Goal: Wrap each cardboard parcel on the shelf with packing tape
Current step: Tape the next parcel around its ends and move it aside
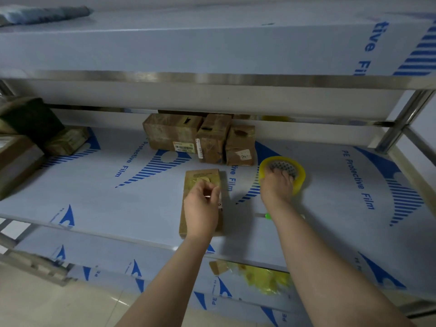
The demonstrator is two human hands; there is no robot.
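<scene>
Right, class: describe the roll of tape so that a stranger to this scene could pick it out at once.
Start at the middle shelf of the steel rack, covered in white film with blue print. To the right of the flat brown cardboard parcel lying alone near the front, the right hand grips a yellowish, translucent ring of packing tape. It is the only round, see-through thing among brown boxes.

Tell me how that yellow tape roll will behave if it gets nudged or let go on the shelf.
The tape roll is a ring tilted up under the right hand, so it may roll or flop flat. The filmed shelf looks smooth, so it would probably slide easily.
</scene>
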